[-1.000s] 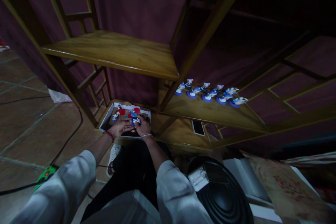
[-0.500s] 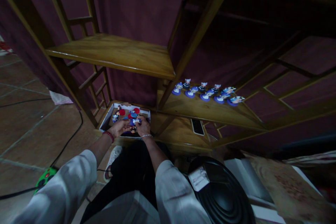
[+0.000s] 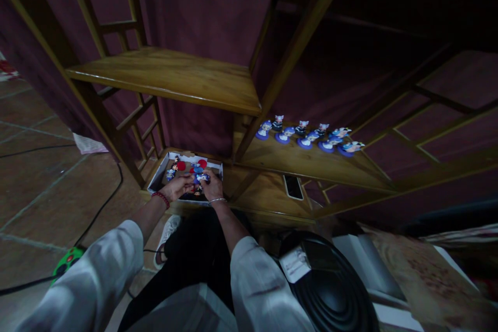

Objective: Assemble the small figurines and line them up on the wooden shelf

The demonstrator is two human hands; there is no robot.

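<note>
Over a shallow white box (image 3: 155, 179), both of my hands come together on a small purple-and-white figurine (image 3: 202, 178). My left hand (image 3: 179, 187) closes on its left side, where a purple base seems to be. On the other side, the fingers of my right hand (image 3: 213, 187) grip its body. Inside the box lie other figurines, among them a blue-and-white one (image 3: 170, 174) at the left, plus red round bases (image 3: 181, 165) and a blue piece (image 3: 197, 168). My fingers hide part of the held figurine and some of the box's contents.
Several figurines on purple bases (image 3: 307, 140) stand in two rows on the wooden shelf (image 3: 272, 158) to the right. A phone (image 3: 293, 187) lies on the lower board. An upper shelf (image 3: 167, 75) overhangs the box. A black ridged stool (image 3: 330, 290) stands at my right.
My hands stay over the box with the figurine between them; its tilt and my right fingers shift slightly. The view moves a little.
</note>
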